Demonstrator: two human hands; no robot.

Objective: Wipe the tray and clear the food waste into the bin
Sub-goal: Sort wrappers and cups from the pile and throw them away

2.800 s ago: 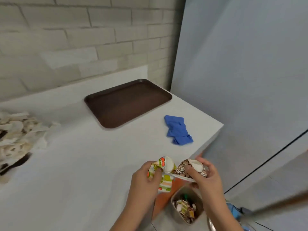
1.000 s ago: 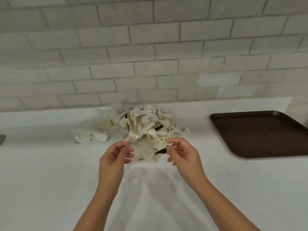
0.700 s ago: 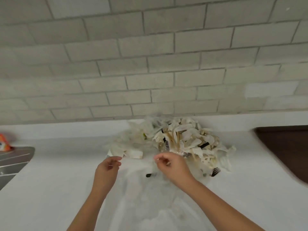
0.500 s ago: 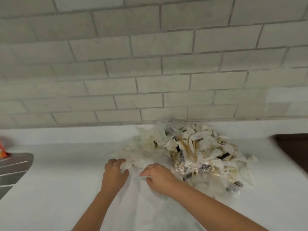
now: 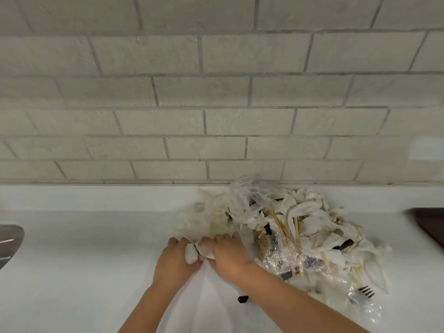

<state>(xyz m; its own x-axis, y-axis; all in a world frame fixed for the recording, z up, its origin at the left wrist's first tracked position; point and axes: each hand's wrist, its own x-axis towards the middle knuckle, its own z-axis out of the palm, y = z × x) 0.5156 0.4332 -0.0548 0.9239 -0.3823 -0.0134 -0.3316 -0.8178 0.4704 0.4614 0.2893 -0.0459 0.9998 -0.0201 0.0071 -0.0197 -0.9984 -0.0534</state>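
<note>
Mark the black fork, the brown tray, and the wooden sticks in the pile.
black fork (image 5: 365,292): head view, tines.
brown tray (image 5: 432,223): head view, bare corner.
wooden sticks (image 5: 283,226): head view, mid-shaft.

The food waste is a loose heap of crumpled white paper napkins (image 5: 305,212) mixed with thin wooden sticks (image 5: 296,230), crinkled clear plastic wrap (image 5: 283,258) and black plastic forks (image 5: 365,290). It lies on the white bench (image 5: 72,260), its far side up against the brick wall. At its near left edge, a small white wad (image 5: 204,249) is pinched between my left hand (image 5: 175,258) and right hand (image 5: 228,255). Only a corner of the dark brown flat tray (image 5: 430,224) shows at the right edge, lying on the bench apart from the heap.
</note>
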